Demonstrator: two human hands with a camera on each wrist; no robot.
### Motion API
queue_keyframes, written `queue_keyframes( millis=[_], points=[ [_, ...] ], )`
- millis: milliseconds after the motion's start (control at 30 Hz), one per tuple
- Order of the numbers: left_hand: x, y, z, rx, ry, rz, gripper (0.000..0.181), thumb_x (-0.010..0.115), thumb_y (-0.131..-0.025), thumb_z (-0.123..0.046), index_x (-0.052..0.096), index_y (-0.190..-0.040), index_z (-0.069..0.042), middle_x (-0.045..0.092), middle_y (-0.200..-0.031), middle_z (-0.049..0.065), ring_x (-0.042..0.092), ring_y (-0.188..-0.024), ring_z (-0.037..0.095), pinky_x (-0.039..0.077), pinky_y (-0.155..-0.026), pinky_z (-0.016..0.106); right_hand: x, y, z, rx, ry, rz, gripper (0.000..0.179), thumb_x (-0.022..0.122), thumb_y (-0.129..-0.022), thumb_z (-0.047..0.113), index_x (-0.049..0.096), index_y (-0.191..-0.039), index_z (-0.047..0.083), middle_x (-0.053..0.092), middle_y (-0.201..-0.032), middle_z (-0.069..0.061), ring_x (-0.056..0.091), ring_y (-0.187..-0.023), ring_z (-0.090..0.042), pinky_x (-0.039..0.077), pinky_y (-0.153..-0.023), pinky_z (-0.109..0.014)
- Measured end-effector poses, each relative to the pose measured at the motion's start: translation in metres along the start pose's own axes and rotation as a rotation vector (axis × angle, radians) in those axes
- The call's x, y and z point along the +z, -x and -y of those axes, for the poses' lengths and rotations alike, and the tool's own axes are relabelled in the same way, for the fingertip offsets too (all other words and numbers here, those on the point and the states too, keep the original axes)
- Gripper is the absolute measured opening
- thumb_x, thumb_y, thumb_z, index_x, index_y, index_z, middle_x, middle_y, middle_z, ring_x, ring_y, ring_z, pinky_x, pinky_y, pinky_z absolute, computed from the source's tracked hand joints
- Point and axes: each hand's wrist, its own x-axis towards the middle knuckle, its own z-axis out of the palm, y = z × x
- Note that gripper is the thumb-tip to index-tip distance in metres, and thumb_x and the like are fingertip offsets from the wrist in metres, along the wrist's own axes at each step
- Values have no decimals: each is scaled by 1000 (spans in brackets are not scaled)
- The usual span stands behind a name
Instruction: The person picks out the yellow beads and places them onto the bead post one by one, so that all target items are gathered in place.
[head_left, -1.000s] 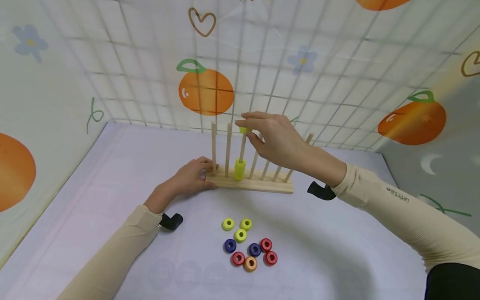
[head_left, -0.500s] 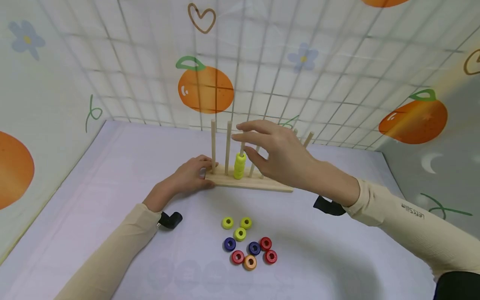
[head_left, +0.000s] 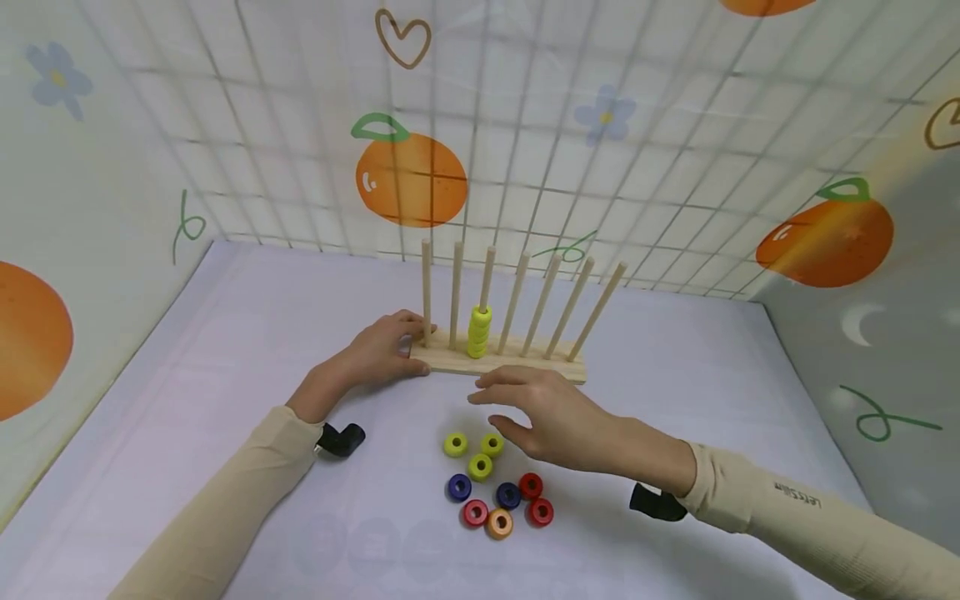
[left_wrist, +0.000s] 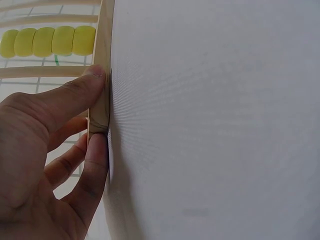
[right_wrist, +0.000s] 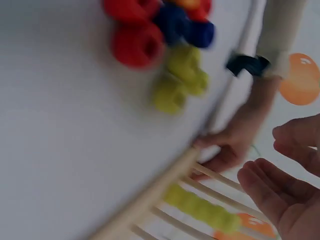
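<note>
Our left hand [head_left: 372, 358] grips the rack [head_left: 450, 360]; loose yellow beads [head_left: 481, 477] lie left and our side of our empty, half-spread right hand [head_left: 555, 421].

Printed on the beige stretch-fabric right sleeve [head_left: 862, 533], in small dark lettering [head_left: 797, 495] rightward of the black wrist-worn device [head_left: 658, 502]: probably "LetsSlim", though blurred.

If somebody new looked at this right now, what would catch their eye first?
Probably the stack of five yellow beads, bright on the third peg from the left of the wooden stand, whose left end the left hand grips. Next, the loose red, blue, yellow and orange beads on the tabletop in front, beside the empty right hand. Behind, big printed oranges decorate the backdrop.
</note>
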Motion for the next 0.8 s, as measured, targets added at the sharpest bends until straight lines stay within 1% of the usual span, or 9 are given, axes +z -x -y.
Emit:
queue_keyframes(
  millis=[133, 200, 267, 367, 433, 633, 700, 800],
  points=[
    [0, 1, -2, 1, -1, 6, 66, 84, -83, -26, 59, -139, -3, 53, -140, 16, 47, -131, 37, 40, -106, 53, 21, 16, -4, 86, -52, 103, 35, 75, -89, 8, 71, -123, 9, 64, -125, -5, 61, -116, -18, 52, -94, -34],
    [0, 1, -2, 2, -5, 6, 66, 84, -83, -26, 58, -139, -3, 52, -141, 16, 46, -131, 37, 40, -106, 53, 29, 21, -7, 119, -65, 139, 36, 74, -89, 9, 70, -124, 8, 64, -126, -6, 61, -117, -18, 52, -96, -37],
    [0, 1, -1, 4, -10, 4, 66, 84, -83, -26, 58, -139, -3, 52, -141, 16, 46, -131, 37, 39, -107, 53, 36, 25, -9, 146, -80, 168, 38, 74, -88, 8, 69, -125, 8, 63, -127, -5, 60, -117, -18, 51, -97, -39],
    [0, 0, -1, 0, -10, 1, 66, 84, -83, -26, 58, -139, -3, 52, -141, 16, 46, -132, 37, 39, -107, 53, 44, 28, -13, 165, -82, 193, 38, 73, -88, 7, 69, -125, 8, 63, -127, -4, 60, -117, -16, 50, -98, -39],
    [0, 0, -1, -3, -9, 3, 67, 84, -83, -26, 58, -140, -3, 52, -141, 16, 46, -132, 37, 38, -107, 53, 48, 30, -15, 165, -90, 198, 38, 73, -87, 5, 69, -125, 8, 63, -126, -3, 59, -117, -15, 50, -98, -38],
    [1, 0, -3, -20, -8, 18, 67, 83, -84, -28, 57, -141, -4, 51, -142, 16, 44, -133, 37, 38, -108, 54, 56, 32, -21, 139, -120, 165, 37, 72, -85, 1, 71, -121, 7, 66, -119, -1, 61, -111, -11, 51, -95, -33],
    [1, 1, -5, -28, -9, 17, 67, 83, -84, -27, 57, -141, -4, 51, -142, 16, 44, -133, 38, 38, -108, 54, 57, 30, -22, 127, -117, 160, 36, 73, -86, 2, 71, -121, 8, 66, -117, 0, 62, -109, -10, 51, -94, -31],
    [0, 1, -5, -29, -11, 13, 67, 83, -83, -27, 57, -141, -4, 51, -142, 17, 44, -134, 38, 38, -108, 54, 61, 28, -23, 107, -83, 153, 31, 74, -88, 5, 72, -118, 8, 66, -113, 0, 62, -105, -10, 52, -92, -28]
  ],
)
